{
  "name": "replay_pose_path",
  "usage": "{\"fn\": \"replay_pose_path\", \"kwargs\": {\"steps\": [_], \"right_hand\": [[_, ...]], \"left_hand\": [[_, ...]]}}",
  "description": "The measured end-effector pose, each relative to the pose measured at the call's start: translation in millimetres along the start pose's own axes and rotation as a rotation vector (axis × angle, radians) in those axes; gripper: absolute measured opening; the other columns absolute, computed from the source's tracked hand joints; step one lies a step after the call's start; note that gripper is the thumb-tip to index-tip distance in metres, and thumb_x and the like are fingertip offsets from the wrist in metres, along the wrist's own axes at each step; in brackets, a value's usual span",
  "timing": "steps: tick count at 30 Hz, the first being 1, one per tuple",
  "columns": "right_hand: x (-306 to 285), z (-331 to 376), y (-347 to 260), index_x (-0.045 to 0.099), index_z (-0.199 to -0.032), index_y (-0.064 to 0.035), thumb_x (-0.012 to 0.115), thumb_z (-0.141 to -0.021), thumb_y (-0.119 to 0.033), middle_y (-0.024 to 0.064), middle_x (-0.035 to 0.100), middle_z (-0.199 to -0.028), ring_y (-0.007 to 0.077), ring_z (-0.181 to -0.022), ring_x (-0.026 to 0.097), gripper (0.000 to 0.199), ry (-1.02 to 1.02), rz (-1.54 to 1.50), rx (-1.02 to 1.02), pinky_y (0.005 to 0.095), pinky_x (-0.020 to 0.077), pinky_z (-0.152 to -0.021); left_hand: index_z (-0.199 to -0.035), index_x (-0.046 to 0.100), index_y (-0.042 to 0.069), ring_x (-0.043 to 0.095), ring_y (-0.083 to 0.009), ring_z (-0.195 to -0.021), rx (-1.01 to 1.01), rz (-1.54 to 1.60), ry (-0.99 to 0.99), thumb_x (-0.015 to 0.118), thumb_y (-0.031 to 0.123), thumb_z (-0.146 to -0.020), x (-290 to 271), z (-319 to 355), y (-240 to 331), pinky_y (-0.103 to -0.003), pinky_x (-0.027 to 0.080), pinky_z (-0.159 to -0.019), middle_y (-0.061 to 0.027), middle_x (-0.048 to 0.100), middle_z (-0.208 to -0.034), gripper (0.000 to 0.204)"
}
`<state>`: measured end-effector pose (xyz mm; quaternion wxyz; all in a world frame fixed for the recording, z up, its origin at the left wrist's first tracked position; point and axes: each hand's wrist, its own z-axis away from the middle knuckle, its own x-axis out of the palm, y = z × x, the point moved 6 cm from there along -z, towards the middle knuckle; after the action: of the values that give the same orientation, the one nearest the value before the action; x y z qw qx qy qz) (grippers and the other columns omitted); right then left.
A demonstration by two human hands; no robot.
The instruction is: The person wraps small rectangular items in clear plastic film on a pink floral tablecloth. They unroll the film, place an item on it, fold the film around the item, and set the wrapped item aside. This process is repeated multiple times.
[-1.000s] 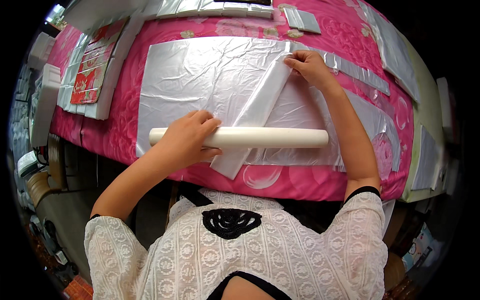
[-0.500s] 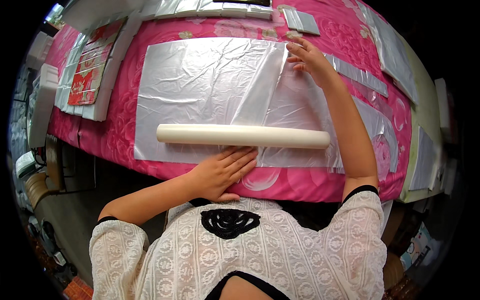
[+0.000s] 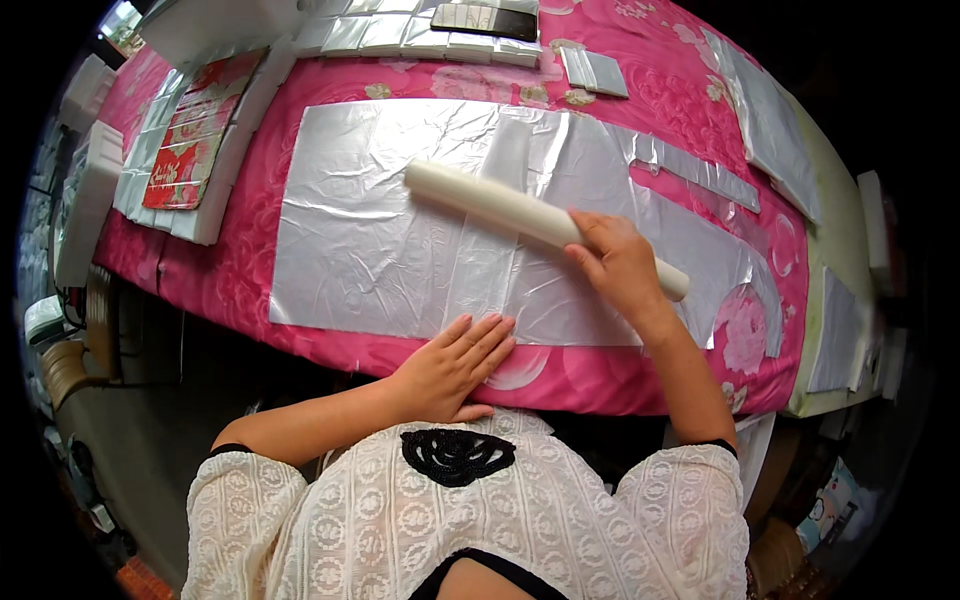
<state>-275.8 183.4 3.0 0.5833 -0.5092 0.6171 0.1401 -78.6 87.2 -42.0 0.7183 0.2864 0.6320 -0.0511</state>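
A long white roller or tube (image 3: 500,207) slants across a large sheet of thin, wrinkled, translucent plastic film (image 3: 350,230). Its left end is a little blurred and points away from me. Near its right end, my right hand (image 3: 622,262) is closed around it from above. My left hand (image 3: 460,362) lies flat, fingers stretched out, at the near edge of the film. That hand holds nothing. Creases and a folded strip run through the middle of the film. Its right part is hidden under my right hand and wrist.
Pink floral cloth (image 3: 560,375) covers the table. A phone (image 3: 484,20) lies on stacked folded plastic packs (image 3: 375,35) at the back. A small pack (image 3: 593,72) sits nearby. Red printed plastic (image 3: 195,130) tops a stack at left. More film (image 3: 765,120) lies at right.
My right hand has come down from the film's far edge and taken hold of the roller. The roller has swung from lying level to slanting, its left end farther away. My left hand stays flat.
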Motion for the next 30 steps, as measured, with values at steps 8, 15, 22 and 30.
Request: {"fn": "replay_pose_path", "kwargs": {"steps": [8, 15, 22, 30], "right_hand": [[-34.9, 5.5, 51.9, 0.06, -0.117, -0.0065, 0.067, -0.078, -0.017, 0.012, 0.064, -0.106, 0.0271, -0.093, 0.056, 0.041, 0.1, -0.115, 0.251, 0.0344, 0.0447, -0.083], [18.1, 13.3, -39.3, 0.058, -0.12, -0.0132, 0.067, -0.076, -0.014, 0.0058, 0.06, -0.115, 0.0253, -0.108, 0.053, 0.045, -0.246, -0.09, -0.114, 0.0512, 0.0257, -0.104], [39.4, -88.0, 5.0, 0.057, -0.121, -0.013, 0.064, -0.079, -0.014, 0.0059, 0.06, -0.115, 0.0246, -0.108, 0.052, 0.043, -0.076, 0.015, -0.145, 0.0485, 0.0254, -0.105], [32.5, -106.5, -0.5, 0.059, -0.115, -0.0087, 0.066, -0.072, -0.003, 0.0107, 0.056, -0.119, 0.0309, -0.112, 0.049, 0.044, 0.189, -0.032, -0.251, 0.0396, 0.0376, -0.099]], "left_hand": [[-0.139, 0.025, -0.004, 0.019, -0.0308, -0.138, 0.101, 0.091, 0.029, 0.054, 0.054, -0.079, -15.2, 3.1, -24.2, -0.045, 0.015, -0.111, -0.0198, 0.02, -0.148, 0.089], [-0.136, 0.033, -0.002, 0.026, -0.0302, -0.136, -0.031, -0.013, 0.027, 0.065, 0.036, -0.069, 0.5, 0.4, -1.3, -0.044, 0.017, -0.111, -0.018, 0.029, -0.145, 0.082], [-0.134, 0.036, -0.001, 0.027, -0.0292, -0.135, 0.017, -0.021, 0.078, 0.064, 0.029, -0.072, 3.6, 4.8, 1.7, -0.043, 0.02, -0.11, -0.0165, 0.03, -0.144, 0.074], [-0.119, 0.05, -0.002, 0.045, -0.0281, -0.121, 0.263, 0.206, 0.214, 0.06, 0.021, -0.078, -4.3, 31.3, -14.6, -0.04, 0.038, -0.102, -0.0149, 0.047, -0.13, 0.049]]}}
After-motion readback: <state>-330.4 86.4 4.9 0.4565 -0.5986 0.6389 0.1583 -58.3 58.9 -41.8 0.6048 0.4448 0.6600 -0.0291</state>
